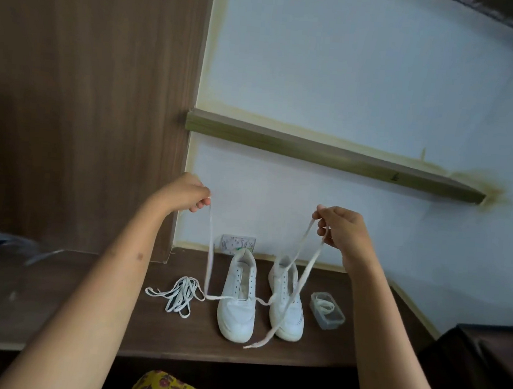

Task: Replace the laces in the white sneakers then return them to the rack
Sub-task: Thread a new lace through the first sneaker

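I am pinching one lace point(209, 252) with both hands, left hand point(184, 193) and right hand point(343, 228) raised apart. It is running through the left sneaker point(237, 309) on the wooden shelf point(86, 319), lowest eyelets. I am evening both ends before crossing.

Dark brown wood tabletop point(56, 307) against white wall. Two white sneakers side by side near middle, toes toward front edge: left sneaker point(237, 303), right sneaker point(286, 304). Loose pile of white laces point(179, 295) just left of left sneaker. Small clear box point(327, 312) just right of right sneaker, rolled lace inside. One lace end point(260, 343) lies on wood before sneakers.
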`<move>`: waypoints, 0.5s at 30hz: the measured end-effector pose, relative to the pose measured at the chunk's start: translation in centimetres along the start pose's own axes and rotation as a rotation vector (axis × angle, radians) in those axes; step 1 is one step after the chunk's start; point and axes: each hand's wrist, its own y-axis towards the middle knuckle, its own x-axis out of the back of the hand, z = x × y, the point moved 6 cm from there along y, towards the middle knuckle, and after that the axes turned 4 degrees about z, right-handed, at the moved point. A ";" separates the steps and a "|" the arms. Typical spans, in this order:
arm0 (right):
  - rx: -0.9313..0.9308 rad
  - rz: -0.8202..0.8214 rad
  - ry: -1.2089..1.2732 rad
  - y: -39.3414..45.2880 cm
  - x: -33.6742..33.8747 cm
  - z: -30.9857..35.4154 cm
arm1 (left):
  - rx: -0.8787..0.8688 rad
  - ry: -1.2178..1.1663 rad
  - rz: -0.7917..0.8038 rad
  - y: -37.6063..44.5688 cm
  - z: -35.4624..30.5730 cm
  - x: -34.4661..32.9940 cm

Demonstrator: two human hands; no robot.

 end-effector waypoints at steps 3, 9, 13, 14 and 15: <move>-0.003 -0.015 -0.125 0.6 -0.1 -2.4 | 0.086 0.239 -0.020 1.0 3.1 -1.0; -0.009 -0.031 -0.421 2.2 -1.9 -9.0 | 0.053 0.265 0.049 3.4 8.4 -7.5; -0.087 0.021 -0.651 2.5 -4.5 -15.7 | 0.045 0.256 0.164 3.6 11.7 -15.2; -0.092 0.051 -0.653 2.3 -5.3 -17.0 | 0.060 0.257 0.185 3.6 12.9 -16.9; -0.101 0.089 -0.630 1.9 -6.4 -18.2 | 0.081 0.274 0.200 3.6 14.2 -18.5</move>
